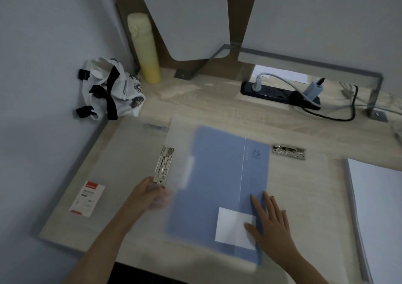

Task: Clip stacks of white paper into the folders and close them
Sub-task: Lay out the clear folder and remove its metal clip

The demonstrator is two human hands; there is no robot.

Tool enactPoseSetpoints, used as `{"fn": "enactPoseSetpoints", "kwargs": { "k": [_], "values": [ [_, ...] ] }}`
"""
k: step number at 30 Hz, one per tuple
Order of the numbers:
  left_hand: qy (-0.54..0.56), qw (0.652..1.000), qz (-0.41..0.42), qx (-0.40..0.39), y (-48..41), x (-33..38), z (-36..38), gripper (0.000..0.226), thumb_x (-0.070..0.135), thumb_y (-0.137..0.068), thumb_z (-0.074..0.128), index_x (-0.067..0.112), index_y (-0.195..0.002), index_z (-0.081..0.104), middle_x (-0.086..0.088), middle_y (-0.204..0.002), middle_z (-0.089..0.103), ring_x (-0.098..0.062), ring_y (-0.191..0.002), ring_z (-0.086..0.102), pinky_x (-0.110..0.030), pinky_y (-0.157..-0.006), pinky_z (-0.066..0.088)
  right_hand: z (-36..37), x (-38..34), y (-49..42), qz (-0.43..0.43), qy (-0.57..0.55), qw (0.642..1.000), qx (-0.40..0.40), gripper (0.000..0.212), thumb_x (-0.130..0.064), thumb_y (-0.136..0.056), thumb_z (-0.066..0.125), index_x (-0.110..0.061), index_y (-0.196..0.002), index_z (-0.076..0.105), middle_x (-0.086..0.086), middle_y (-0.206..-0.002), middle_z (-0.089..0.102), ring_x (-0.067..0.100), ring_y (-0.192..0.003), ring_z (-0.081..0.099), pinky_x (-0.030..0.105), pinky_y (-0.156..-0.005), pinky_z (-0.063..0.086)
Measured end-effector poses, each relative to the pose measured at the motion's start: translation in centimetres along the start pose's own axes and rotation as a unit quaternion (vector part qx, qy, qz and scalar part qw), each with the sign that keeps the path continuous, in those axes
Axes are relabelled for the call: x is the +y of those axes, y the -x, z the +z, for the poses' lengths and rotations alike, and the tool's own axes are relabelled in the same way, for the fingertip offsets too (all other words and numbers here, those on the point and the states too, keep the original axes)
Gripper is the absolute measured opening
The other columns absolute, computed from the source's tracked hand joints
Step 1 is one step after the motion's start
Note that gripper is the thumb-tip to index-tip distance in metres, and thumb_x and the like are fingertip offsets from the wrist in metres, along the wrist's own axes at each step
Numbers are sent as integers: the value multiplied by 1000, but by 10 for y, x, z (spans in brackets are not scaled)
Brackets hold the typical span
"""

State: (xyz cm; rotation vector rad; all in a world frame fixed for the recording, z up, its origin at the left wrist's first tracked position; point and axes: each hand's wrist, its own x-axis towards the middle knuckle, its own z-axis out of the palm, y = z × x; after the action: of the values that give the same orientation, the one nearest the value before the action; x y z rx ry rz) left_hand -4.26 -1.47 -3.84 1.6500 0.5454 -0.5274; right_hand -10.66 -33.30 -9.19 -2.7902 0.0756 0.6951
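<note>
A closed blue folder [219,175] with a white label lies flat in the middle of the desk. My right hand [269,220] rests flat on its right edge, fingers spread, holding nothing. My left hand [150,194] grips the lower edge of a translucent folder cover [174,153] that stands half raised and blurred, with a metal clip [163,166] on it. Another translucent folder's metal clip [288,152] shows to the right of the blue folder. A stack of white paper [378,207] lies at the right edge of the desk.
A red-and-white label card [87,199] lies at the left. A patterned cloth bag [111,90] and a yellow bottle [144,48] stand at the back left. A black power strip [280,94] with plugs and cables runs along the back right.
</note>
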Motion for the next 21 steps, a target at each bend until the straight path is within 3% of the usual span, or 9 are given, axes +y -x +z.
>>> {"fn": "enactPoseSetpoints", "kwargs": {
  "k": [2, 4, 8, 10, 14, 18, 21],
  "values": [
    [18, 999, 24, 24, -2, 2, 2, 11, 4, -91, 52, 14, -87, 54, -5, -82, 64, 0, -55, 66, -20, -55, 54, 2, -2, 2, 5, -4, 1000, 5, 108, -86, -43, -28, -29, -134, -27, -7, -142, -31, 9, -131, -25, 41, -115, -2],
    [32, 998, 48, 38, -4, 8, 4, 3, 16, -92, 53, 16, -92, 56, 2, -83, 66, 2, -61, 66, -19, -57, 53, 9, -5, 4, 7, -12, 1000, 16, 100, -87, -49, -23, -41, -138, -22, -6, -145, -24, 12, -134, -21, 42, -114, -1],
    [49, 994, 61, 73, -11, 16, 6, 17, 18, -96, 45, 19, -86, 58, 10, -64, 70, 5, -55, 65, -15, -49, 51, 23, -7, 5, 17, -44, 998, 50, 74, -83, -71, -1, -48, -137, -8, 0, -151, 2, 17, -140, -2, 48, -108, 11],
    [49, 994, 53, 80, -14, 16, 6, 19, 16, -96, 44, 17, -84, 58, 8, -63, 69, 5, -53, 64, -14, -47, 50, 23, -6, 5, 12, -43, 997, 59, 74, -85, -68, -4, -52, -134, -11, -2, -151, -1, 16, -141, -5, 45, -110, 6],
    [51, 996, 32, 64, -15, 7, 4, 20, 15, -97, 43, 14, -87, 60, -5, -80, 65, 4, -55, 65, -16, -47, 53, 10, -3, 0, 30, -37, 997, 66, 81, -85, -63, -8, -51, -136, -17, 2, -155, -8, 18, -142, -14, 43, -113, -3],
    [61, 997, 19, 45, -11, -1, 1, 23, 16, -98, 41, 9, -110, 59, -6, -92, 65, -7, -72, 65, -16, -49, 53, -1, -2, -9, 100, -21, 994, 46, 76, -73, -80, 23, -42, -129, -26, 7, -156, -17, 26, -143, -17, 51, -114, -2],
    [86, 995, 4, 42, -9, -8, -4, 26, 19, -97, 44, 11, -117, 59, -8, -105, 65, -13, -84, 64, -18, -51, 54, 1, 1, -8, 87, -14, 995, 53, 92, -88, -56, -10, -40, -132, -26, 6, -156, -15, 25, -143, -17, 51, -113, -4]
  ]
}}
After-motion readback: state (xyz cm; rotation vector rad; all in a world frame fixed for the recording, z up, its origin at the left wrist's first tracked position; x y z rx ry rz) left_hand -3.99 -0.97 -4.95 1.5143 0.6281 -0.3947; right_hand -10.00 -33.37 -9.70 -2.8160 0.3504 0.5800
